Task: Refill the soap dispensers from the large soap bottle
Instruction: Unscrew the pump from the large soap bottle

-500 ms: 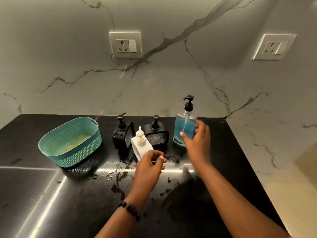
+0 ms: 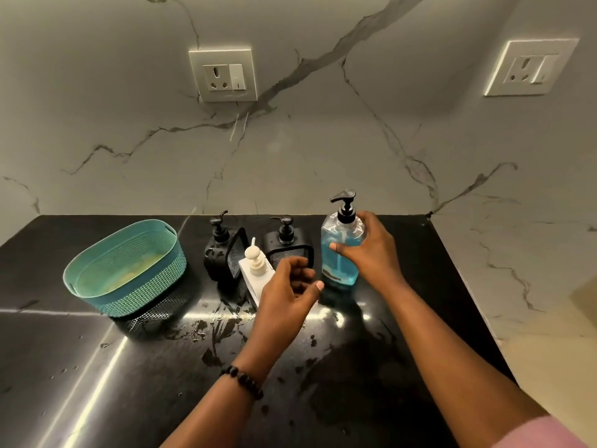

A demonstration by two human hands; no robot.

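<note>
The large soap bottle point(image 2: 339, 253), clear with blue liquid and a black pump, stands at the back right of the black counter point(image 2: 403, 334). My right hand point(image 2: 371, 253) is wrapped around its right side. A white soap dispenser point(image 2: 253, 270) stands tilted just left of it, its lower right part hidden by my left hand point(image 2: 287, 295). That hand hovers in front with loosely curled fingers and nothing between thumb and fingers. Two black dispensers point(image 2: 219, 250) point(image 2: 287, 244) stand behind the white one.
A teal perforated basket point(image 2: 126, 270) sits at the left of the counter. Wet smears point(image 2: 223, 328) cover the middle of the surface. Marble walls with two power sockets point(image 2: 223, 76) point(image 2: 529, 67) close the back and the right side.
My left hand has let go of the white dispenser's base and shifted up and right towards the blue bottle. My right hand has closed more fully around the bottle.
</note>
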